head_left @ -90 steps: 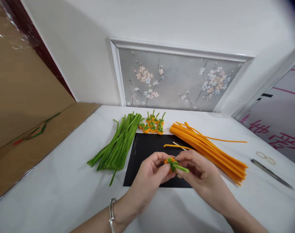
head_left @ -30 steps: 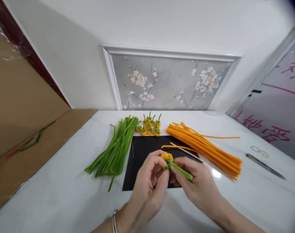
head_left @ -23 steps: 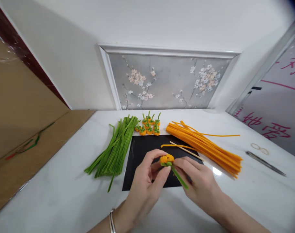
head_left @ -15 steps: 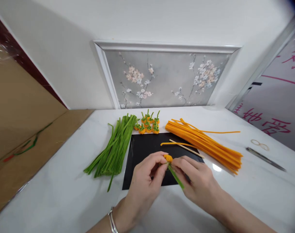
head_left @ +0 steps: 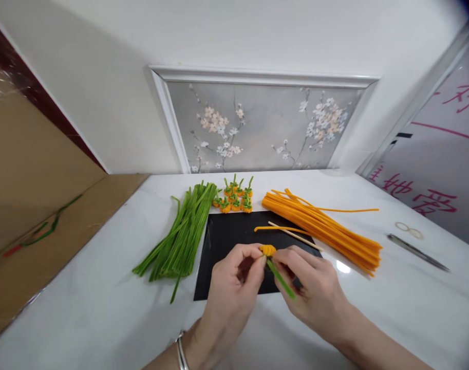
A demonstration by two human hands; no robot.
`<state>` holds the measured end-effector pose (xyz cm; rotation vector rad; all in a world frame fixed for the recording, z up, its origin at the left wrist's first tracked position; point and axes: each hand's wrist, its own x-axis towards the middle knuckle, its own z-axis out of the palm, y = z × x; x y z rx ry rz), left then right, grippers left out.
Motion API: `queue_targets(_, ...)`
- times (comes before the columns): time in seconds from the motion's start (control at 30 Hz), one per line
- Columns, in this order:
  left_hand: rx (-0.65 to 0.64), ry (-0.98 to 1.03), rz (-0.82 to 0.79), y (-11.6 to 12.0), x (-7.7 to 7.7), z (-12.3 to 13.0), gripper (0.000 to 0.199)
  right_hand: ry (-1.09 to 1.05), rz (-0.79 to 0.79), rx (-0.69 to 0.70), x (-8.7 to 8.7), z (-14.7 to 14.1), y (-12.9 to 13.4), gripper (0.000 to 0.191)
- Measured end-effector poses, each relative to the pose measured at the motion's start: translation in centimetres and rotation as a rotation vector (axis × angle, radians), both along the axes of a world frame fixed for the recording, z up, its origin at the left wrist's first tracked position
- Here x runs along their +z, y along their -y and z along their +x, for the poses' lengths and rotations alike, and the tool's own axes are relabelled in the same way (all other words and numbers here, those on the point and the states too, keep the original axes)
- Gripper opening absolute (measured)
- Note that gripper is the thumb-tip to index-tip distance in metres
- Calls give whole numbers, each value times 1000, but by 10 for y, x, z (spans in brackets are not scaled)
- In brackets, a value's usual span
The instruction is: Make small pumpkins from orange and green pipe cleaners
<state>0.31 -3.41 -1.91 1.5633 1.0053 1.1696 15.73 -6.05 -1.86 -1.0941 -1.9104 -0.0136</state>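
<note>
Between my two hands, over the front of a black mat (head_left: pixel 230 236), is a small ribbed orange piece (head_left: pixel 268 250). My left hand (head_left: pixel 234 282) pinches it from the left with thumb and index finger. A green fuzzy stem (head_left: pixel 282 281) slants down to the right from under the orange piece. My right hand (head_left: pixel 313 288) has its fingers closed at the upper part of that stem, close against the orange piece. The fingertips hide where green and orange meet.
Green stems (head_left: pixel 184 231) lie left of the mat, orange stems (head_left: pixel 326 226) right. Several small orange-and-green pieces (head_left: pixel 236 204) stand behind it. A wooden stick (head_left: pixel 296 236) crosses the mat. Tweezers (head_left: pixel 417 252) and clear rings (head_left: pixel 409 229) lie far right; cardboard (head_left: pixel 64 236) is left.
The green stem's free end has shifted slightly right, and the orange piece has turned a little. Both hands keep nearly the same place and grip.
</note>
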Motion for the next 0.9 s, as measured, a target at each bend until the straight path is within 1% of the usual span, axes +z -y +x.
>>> queue_targets(0.1,-46,97,-134,-4,6,-1,9,-52,-63,18,-2,6,-3,14)
queue_targets(0.17,-97,158,-251,-7,9,-2,14,-147,-165,11,-2,11,-5,14)
queue_targets(0.23,-131,180,-333,-9,11,-2,18,-257,-281,17,-1,15,-6,14)
queue_targets(0.3,-137,176,-356,-10,10,-3,19,-327,-376,51,1,17,-7,13)
queue_targets(0.4,-133,151,-318,-10,8,-3,18,-294,-437,87,1,14,-5,9)
queue_targets(0.5,-134,82,-233,-9,4,-4,17,-212,-366,67,-1,9,-4,8)
queue_targets(0.6,-119,-4,-171,-7,0,-4,15,-110,-238,92,-4,6,-4,13)
queue_targets(0.67,-120,-18,-155,-7,-1,-4,15,-7,-188,110,-5,7,-5,17)
queue_targets(0.8,-161,3,-204,-10,0,-3,15,200,-111,59,-7,10,-7,22)
queue_targets(0.9,-208,4,-264,-12,2,-3,17,283,-39,42,-10,13,-9,25)
